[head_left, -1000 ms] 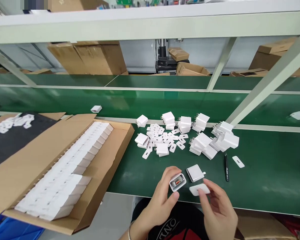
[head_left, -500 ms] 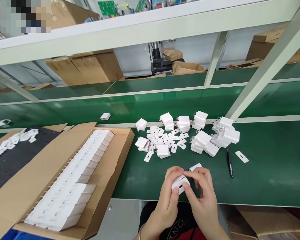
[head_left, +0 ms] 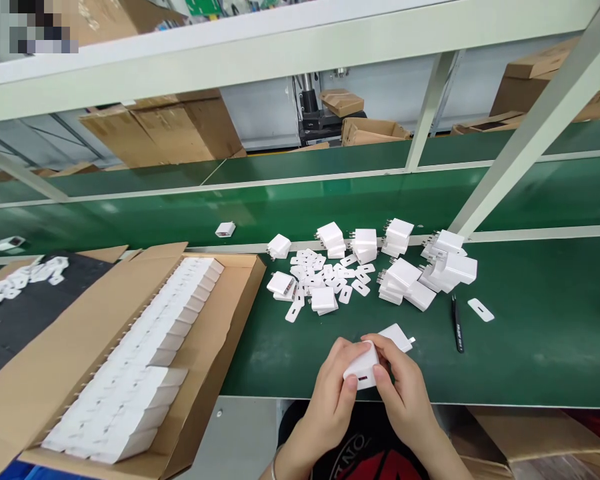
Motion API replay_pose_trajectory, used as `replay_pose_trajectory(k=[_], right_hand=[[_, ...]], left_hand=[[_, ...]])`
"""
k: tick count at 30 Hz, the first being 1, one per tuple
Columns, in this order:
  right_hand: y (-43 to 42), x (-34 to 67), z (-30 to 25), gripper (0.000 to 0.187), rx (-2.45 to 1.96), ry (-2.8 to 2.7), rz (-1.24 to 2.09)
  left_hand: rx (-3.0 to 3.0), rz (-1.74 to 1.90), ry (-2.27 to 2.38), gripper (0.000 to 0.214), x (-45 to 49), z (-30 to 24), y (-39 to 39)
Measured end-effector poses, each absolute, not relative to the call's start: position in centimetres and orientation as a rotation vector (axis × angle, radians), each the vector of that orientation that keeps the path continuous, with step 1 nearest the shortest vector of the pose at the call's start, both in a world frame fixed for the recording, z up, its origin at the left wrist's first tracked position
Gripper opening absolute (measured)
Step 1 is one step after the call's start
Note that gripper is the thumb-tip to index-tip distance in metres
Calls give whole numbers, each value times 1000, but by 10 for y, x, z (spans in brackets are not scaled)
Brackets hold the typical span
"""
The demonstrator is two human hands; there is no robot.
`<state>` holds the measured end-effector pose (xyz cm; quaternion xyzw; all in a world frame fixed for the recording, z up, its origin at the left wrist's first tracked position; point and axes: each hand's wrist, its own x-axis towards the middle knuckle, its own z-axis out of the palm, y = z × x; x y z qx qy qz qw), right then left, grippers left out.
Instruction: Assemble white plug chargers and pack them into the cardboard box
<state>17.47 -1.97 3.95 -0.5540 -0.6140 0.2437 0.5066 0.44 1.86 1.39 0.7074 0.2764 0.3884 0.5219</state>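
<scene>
Both hands hold one white charger [head_left: 363, 370] over the front edge of the green bench. My left hand [head_left: 333, 393] grips its left side, fingers curled around it. My right hand [head_left: 404, 390] presses on its right side and top with thumb and fingers. The charger's end face with a dark slot points toward me. A second white charger [head_left: 398, 336] lies on the bench just behind my hands. Farther back sit several stacked white chargers [head_left: 403, 277] and a scatter of small white cover plates [head_left: 330, 275].
An open cardboard box [head_left: 215, 327] at left holds rows of white chargers. Black tweezers [head_left: 457, 325] and one loose cover plate [head_left: 481, 309] lie at right. A single charger [head_left: 225, 230] rests on the green belt behind. Slanted frame posts rise at right.
My right hand brought a white cover plate onto the open end of the charger in my left hand. Both hands now press the closed charger together.
</scene>
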Motion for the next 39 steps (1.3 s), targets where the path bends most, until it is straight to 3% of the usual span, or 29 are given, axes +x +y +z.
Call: replay_pose_trajectory(k=[7,14,21,39], right_hand=[[-19,174,33,39,-1287,-1452,838],[-18,175,24,41,-1377,-1367,830],[-19,174,31,39,-1353,-1441,957],[-25,172,17,35,-1262,-1444,704]], left_hand=[[1669,1120,566,32,5,9,28],[1569,968,595,48,2,6,23],[1729,1146,608,37,6,-2,29],[1684,1190,597,34,11,3,21]])
